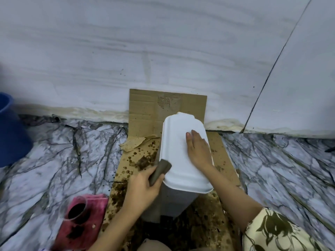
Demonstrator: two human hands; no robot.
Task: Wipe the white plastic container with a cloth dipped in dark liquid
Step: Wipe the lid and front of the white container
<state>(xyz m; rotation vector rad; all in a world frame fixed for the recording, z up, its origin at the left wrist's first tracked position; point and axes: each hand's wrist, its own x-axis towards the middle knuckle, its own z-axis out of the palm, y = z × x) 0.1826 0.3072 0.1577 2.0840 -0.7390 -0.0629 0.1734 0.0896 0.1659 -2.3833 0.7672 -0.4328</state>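
My right hand (198,151) lies flat on the smooth, moulded lid of the white plastic container (183,151), fingers straight and close together, pointing toward the wall. My left hand (143,189) curls around a dark, damp-looking cloth (160,171), rolled into a stubby wad, and its end touches the lid's left rim near the front corner. The container is a tall bin with rounded corners and a stepped lid edge; it stands upright on the cardboard sheet (213,156), about mid-sheet and nearer the back fold.

The cardboard is brown and matte, spattered with dark blotches, thickest along its left side and front. Its far part bends up against the pale, streaked wall (163,51), and a torn flap curls at its left edge. Bare cardboard shows to the right of the bin as a narrow strip; more open sheet lies to the left.

Off the cardboard's front-left corner, on the glossy veined marble floor (272,169), a clear glass of dark liquid (77,211) sits on a stained pink cloth (87,223). A blue bucket (9,131) stands at the far left, well apart. My patterned sleeve (281,232) fills the lower right.
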